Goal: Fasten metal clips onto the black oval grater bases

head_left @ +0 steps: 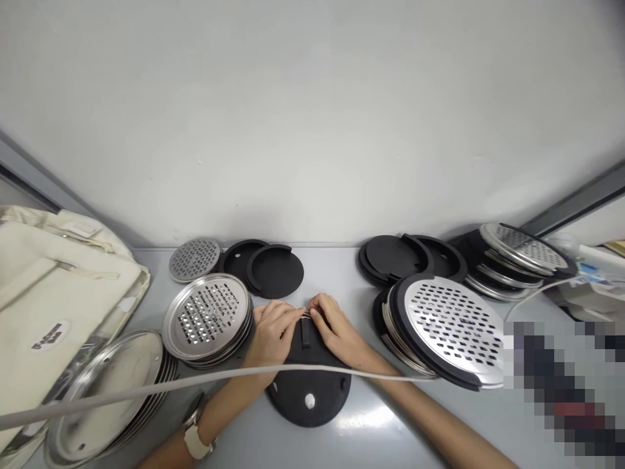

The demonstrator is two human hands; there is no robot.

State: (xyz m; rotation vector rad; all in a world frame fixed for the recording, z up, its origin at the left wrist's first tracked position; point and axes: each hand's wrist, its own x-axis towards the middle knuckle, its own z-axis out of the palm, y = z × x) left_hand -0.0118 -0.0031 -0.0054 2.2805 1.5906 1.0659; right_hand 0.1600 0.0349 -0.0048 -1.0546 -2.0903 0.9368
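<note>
blurry, seemingly "fashion bag" on oval label of cream bag

Round base matt plastic; grater plate glossy metal; bag cloth.

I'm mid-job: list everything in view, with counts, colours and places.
Bag: 1, cream, far left.
Plain metal discs: 1 stack, silver, front left.
Grater discs: 1 stack, silver, left of hands.
Small grater discs: 1 stack, silver, back left.
Black round parts: 2, black, back left of centre.
Other round parts: count unclear, black, back right.
Black-rimmed graters: 2 stacks, silver and black, right.
Centre pieces: apparently 2, black, overlapping, centre.
Cable: at least 1, white, across front.
Side clutter: count unclear, mostly white, far right.
Table: 1, grey, below.
Wall: 1, pale grey, behind.
Watch: 1, pale strap, left wrist.
Left hand, right hand: 2, bare, centre.
</note>
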